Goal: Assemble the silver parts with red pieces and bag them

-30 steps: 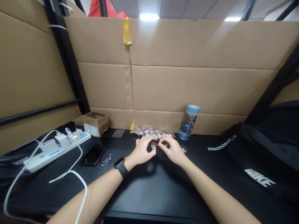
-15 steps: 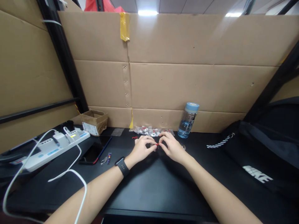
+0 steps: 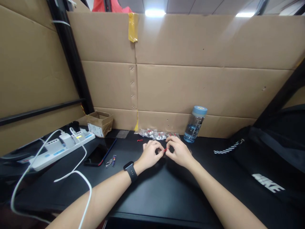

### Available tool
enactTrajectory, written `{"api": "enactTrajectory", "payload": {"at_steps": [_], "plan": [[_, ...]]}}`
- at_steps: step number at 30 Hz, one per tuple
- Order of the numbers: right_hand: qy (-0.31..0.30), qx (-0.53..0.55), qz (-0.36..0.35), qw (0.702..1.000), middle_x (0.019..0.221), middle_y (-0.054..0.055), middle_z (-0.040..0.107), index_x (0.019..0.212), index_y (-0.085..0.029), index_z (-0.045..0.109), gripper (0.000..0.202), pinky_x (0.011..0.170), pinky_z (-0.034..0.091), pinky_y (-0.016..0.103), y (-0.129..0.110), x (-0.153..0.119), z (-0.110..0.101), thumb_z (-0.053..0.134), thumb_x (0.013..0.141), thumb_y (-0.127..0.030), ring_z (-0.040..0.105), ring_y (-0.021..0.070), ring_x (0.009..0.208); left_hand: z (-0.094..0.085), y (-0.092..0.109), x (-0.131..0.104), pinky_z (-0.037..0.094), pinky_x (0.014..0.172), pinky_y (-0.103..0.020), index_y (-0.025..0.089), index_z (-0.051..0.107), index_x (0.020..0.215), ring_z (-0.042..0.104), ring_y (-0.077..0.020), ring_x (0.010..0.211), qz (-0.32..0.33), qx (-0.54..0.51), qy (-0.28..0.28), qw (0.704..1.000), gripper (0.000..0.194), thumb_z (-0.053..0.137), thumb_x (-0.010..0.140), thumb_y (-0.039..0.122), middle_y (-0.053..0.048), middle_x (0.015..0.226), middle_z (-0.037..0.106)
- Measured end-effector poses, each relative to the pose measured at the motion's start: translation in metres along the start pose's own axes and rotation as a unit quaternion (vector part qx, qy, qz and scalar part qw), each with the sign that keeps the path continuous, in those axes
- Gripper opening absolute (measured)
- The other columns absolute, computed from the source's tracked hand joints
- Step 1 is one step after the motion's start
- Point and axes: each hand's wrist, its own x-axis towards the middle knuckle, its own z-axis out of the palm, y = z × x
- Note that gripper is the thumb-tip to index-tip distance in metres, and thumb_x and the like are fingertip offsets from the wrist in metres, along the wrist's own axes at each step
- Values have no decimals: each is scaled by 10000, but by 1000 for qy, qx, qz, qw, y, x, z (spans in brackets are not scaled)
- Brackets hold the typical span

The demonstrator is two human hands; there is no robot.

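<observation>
A thin red cord [image 3: 165, 149] is pinched between the fingertips of both hands, just above the black table. My left hand [image 3: 152, 154], with a dark watch [image 3: 130, 170] at its wrist, grips one end. From the other side my right hand [image 3: 179, 152] closes thumb and finger on the cord. Whatever else lies between the fingers is too small to make out. Behind the hands rests a row of clear plastic packets [image 3: 157, 135] with red bits inside. A small loop of red cord [image 3: 139, 140] lies left of them.
A water bottle [image 3: 195, 124] stands behind my right hand. Leftward are a phone [image 3: 100, 152], a keychain [image 3: 111, 161], a small cardboard box [image 3: 100, 123] and a power strip [image 3: 63, 151] with white cables. A black bag [image 3: 269, 159] occupies the right. Cardboard walls [image 3: 190, 89] enclose the table [image 3: 157, 197].
The whole view has shifted slightly, so things appear farther right. Both hands keep their pinch on the red cord, with the fingers a little more curled.
</observation>
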Motion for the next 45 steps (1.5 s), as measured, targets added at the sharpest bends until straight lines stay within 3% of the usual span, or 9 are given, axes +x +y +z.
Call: {"api": "enactTrajectory", "payload": {"at_steps": [5,11,15,19,22,25,28,31,45], "plan": [[-13,67,16,998,1094,61,642,765,-223,585,89,928,495,376,7,0,13,642,822,-183,616,230,1023,-7,-15,5,385,968,-430,288,743,924,573,-251,1132,36,26,-35,998,166,592,944,353,-14,1111,729],[-15,48,61,997,1066,61,652,755,-220,582,81,958,475,391,27,0,17,638,811,-203,620,239,1036,-41,-68,18,384,991,-457,256,684,1144,552,-308,1171,-16,189,8,982,263,618,892,217,-92,1213,678],[-25,9,105,994,1049,58,656,751,-217,597,74,925,477,372,36,-1,20,628,818,-215,618,238,1035,-52,-99,21,397,938,-450,213,715,1028,552,-336,1118,-85,263,-2,961,158,637,901,266,-134,1158,667],[-26,6,114,993,948,51,663,767,-211,617,78,878,486,344,43,1,25,596,840,-192,631,215,963,-48,-109,22,395,909,-418,221,715,895,571,-307,1047,-98,252,-14,963,118,628,923,296,-99,1067,692],[-38,8,107,993,995,60,676,879,-201,666,61,856,497,334,55,1,16,611,865,-225,643,206,945,-46,-110,23,383,907,-405,214,702,849,569,-294,1034,-103,247,-17,963,146,614,931,297,-97,1054,701],[-87,-8,124,988,1115,83,684,1077,-206,696,279,828,512,331,74,-6,-7,722,814,-293,664,220,949,-45,-108,24,359,914,-412,205,681,852,569,-293,1040,-100,242,-11,965,179,569,954,301,-105,1042,713],[-158,-33,164,973,1121,103,712,1063,-206,740,461,832,516,332,91,-17,-32,868,624,-263,684,260,959,-46,-100,25,332,917,-413,214,661,930,593,-278,1026,-87,229,-3,970,202,489,998,295,-88,996,732],[-219,-8,198,955,951,64,759,969,-215,763,360,768,515,315,99,-22,-45,851,620,-225,704,246,844,-45,-88,26,307,912,-394,235,657,969,626,-249,1015,-65,194,5,979,184,489,1008,299,-51,987,747],[-226,-2,252,941,977,62,741,1066,-186,737,419,737,508,288,121,-23,-45,803,655,-238,684,209,815,-36,-43,18,275,954,-399,294,745,1019,640,-237,1056,13,67,13,998,135,679,934,376,-2,994,779]]}}
